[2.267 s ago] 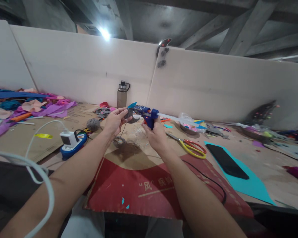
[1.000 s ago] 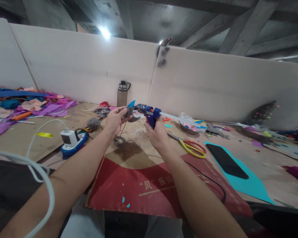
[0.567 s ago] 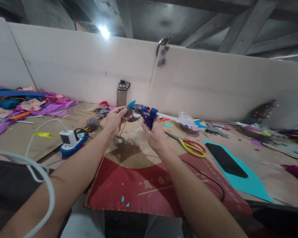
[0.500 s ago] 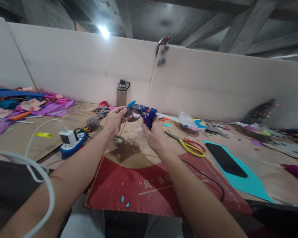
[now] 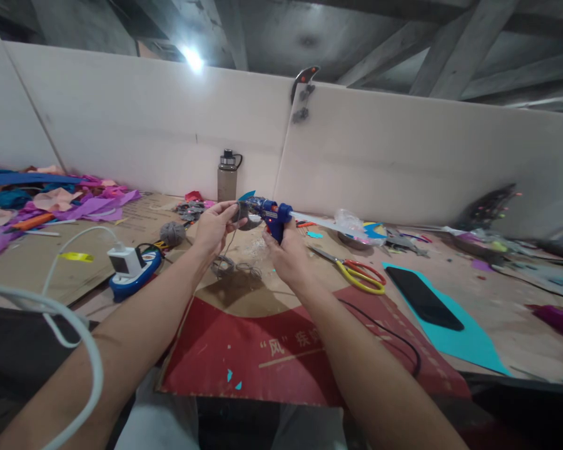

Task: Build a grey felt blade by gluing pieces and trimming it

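Note:
In my right hand [image 5: 288,255] is a blue hot glue gun [image 5: 276,219], its handle gripped and its nozzle pointing left. A long pale glue stick [image 5: 314,220] sticks out of its back end. My left hand [image 5: 214,230] pinches a small grey curved piece [image 5: 248,220] with a blue pointed tip [image 5: 247,195]. The nozzle end is right at this piece; whether it touches I cannot tell. Grey yarn [image 5: 225,265] hangs from the left hand and lies in loose loops on the cardboard below.
Scissors with red and yellow handles [image 5: 361,276] lie right of my hands, beside a black phone [image 5: 422,297] on turquoise sheet. To the left are a blue power strip [image 5: 136,275] with a white charger and a grey yarn ball [image 5: 172,234]. A bottle [image 5: 227,178] stands behind.
The view has shifted slightly, so everything sits a little further left. Both hands keep the same hold on the glue gun and the grey piece.

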A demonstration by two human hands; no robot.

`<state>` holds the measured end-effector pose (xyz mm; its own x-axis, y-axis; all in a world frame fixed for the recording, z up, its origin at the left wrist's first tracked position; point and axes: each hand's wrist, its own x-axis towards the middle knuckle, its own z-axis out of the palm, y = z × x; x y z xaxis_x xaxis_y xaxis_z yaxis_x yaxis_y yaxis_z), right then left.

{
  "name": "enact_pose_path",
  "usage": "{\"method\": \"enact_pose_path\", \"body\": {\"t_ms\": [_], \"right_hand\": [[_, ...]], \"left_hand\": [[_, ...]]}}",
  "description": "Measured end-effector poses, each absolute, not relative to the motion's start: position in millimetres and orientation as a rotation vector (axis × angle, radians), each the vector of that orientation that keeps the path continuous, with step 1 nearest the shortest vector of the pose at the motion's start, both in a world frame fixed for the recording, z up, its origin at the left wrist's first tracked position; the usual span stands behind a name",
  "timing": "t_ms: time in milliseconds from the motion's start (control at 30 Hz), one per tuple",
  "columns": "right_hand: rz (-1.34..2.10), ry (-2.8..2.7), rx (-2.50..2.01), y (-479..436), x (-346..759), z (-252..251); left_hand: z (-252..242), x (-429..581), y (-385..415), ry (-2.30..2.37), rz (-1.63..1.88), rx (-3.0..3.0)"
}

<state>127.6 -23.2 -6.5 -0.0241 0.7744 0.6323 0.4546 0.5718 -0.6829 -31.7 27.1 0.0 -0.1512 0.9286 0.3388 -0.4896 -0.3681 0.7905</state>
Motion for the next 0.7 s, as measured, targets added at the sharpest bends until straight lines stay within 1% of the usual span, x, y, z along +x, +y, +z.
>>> {"method": "enact_pose_path", "body": {"t_ms": [467, 700], "right_hand": [[0.323, -1.599, -1.024, -15.8, 133.7, -9.4], [0.41, -1.554, -1.004, -14.9, 134.1, -11.1]], "left_hand": [[1.6, -33.6, 29.0, 0.644, 1.738, 1.006], [-0.5, -34.6, 30.6, 0.6, 1.76, 1.019]]}}
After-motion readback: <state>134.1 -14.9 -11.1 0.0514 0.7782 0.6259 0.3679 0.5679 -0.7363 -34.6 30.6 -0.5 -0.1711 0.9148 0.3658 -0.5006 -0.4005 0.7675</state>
